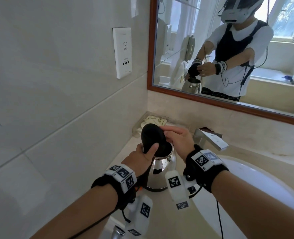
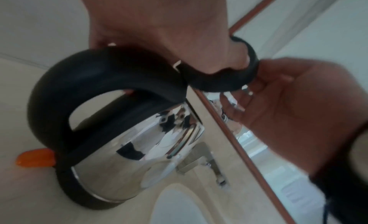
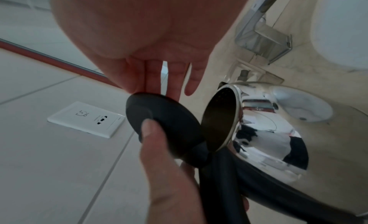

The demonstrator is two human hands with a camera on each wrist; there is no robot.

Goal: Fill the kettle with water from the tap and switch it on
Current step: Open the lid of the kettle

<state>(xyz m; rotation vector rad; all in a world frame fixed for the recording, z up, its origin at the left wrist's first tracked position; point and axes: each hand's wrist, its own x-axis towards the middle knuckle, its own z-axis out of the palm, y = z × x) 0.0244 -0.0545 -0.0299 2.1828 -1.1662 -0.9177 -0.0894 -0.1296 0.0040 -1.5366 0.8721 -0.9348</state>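
A white wall socket [image 1: 122, 52] is set in the tiled wall at far left, above a beige stone worktop [image 1: 168, 213]. On that worktop, just left of the white basin [image 1: 256, 176], stands the steel kettle [image 1: 157, 176], upright, its black lid [image 1: 152, 133] swung up on its hinge and the dark mouth exposed. The left hand [image 1: 142, 156] holds the top of the black handle [image 2: 83, 79], the grip curled round it, thumb pressed up against the base of the raised lid. An orange switch [image 2: 35, 159] juts from the foot of the handle, near the kettle's black bottom band. To the right, the right hand [image 1: 177, 140] reaches in from above, its grip pinching the lid: fingertips on the far edge, thumb [image 3: 153, 136] on the near face, as the right wrist view shows. Behind the kettle lies a clear tray [image 1: 142, 125] with pale packets in it, tucked into the corner. A chrome tap [image 1: 210, 138] rises just beyond the right hand, its flat spout pointing toward the basin, apart from the kettle. Above, a wood-framed mirror [image 1: 229, 100] reflects the person in a white shirt, both hands at the kettle
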